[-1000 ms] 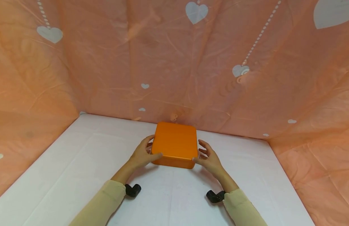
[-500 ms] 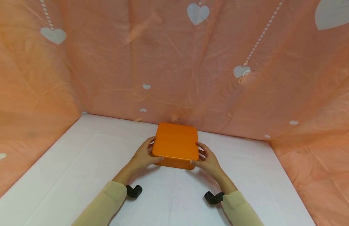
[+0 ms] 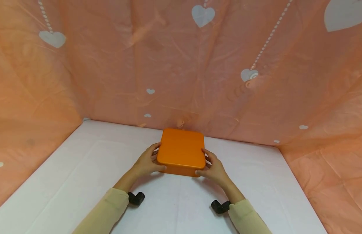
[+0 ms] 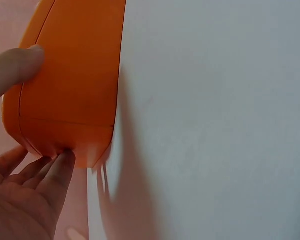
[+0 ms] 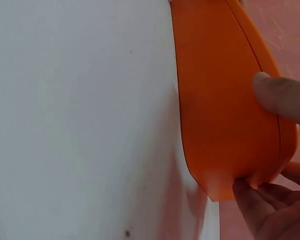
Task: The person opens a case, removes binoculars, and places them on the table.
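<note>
An orange square box (image 3: 182,148) with rounded corners rests on the white table, close to the back wall. A thin seam runs along its side just below the top, as on a lidded box. My left hand (image 3: 147,161) holds its left front corner, thumb on the front face and fingers against the left side. At the right front corner my right hand (image 3: 215,168) grips it the same way. Both wrist views show each thumb (image 4: 22,65) pressed on the orange front near the seam, with the other fingertips (image 5: 245,192) at the side.
A peach cloth (image 3: 175,65) with pale hearts hangs behind and at both sides of the white tabletop (image 3: 90,165). A black bent piece (image 3: 136,198) sticks out from the left wrist, another black piece (image 3: 220,206) from the right.
The right fingers, apart from the box's right side a second ago, have closed in against it. Both thumbs have slid a little lower on the front face. The box stays in place.
</note>
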{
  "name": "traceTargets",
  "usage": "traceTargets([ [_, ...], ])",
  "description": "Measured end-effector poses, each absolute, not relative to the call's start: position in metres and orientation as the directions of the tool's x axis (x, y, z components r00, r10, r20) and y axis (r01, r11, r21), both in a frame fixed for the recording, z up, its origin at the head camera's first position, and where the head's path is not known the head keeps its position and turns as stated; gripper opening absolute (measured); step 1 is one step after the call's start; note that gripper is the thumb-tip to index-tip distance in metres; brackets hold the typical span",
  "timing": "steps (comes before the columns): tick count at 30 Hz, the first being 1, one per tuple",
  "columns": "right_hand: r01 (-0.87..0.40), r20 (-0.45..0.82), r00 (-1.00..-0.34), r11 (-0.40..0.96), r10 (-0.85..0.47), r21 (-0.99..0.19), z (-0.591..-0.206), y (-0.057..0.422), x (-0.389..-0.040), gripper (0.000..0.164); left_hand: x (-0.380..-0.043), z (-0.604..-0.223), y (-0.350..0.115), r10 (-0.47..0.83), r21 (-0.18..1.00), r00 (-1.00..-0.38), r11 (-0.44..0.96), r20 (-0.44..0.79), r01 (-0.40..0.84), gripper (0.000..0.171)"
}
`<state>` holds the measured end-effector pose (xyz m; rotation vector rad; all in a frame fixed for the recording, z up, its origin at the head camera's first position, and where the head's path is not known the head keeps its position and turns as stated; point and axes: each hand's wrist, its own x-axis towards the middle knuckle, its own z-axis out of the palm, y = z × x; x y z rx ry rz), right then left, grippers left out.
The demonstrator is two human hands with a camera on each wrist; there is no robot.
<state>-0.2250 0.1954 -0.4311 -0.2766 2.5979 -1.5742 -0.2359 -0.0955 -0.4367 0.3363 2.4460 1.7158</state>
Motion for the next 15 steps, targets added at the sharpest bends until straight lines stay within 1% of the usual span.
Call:
traceTargets([
  [4,-0.141,0.043,-0.977,0.480,-0.211,-0.866,-0.4309,0.1966,-0.2242,0.092,-0.2355,-0.4365,-0.0971,0.277,0.942,-0.961,0.317,0.022,0.112,0.096],
  [12,-0.168,0.076,-0.976,0.485,-0.204,-0.858,-0.4305,0.1961,-0.2248,0.091,-0.2344,-0.4371,-0.0971,0.246,0.907,-0.968,0.396,0.043,0.140,0.094],
  [15,-0.168,0.078,-0.976,0.476,-0.204,-0.863,-0.4308,0.1960,-0.2252,0.090,-0.2339,-0.4366,-0.0971,0.242,0.904,-0.969,0.404,0.039,0.138,0.094],
])
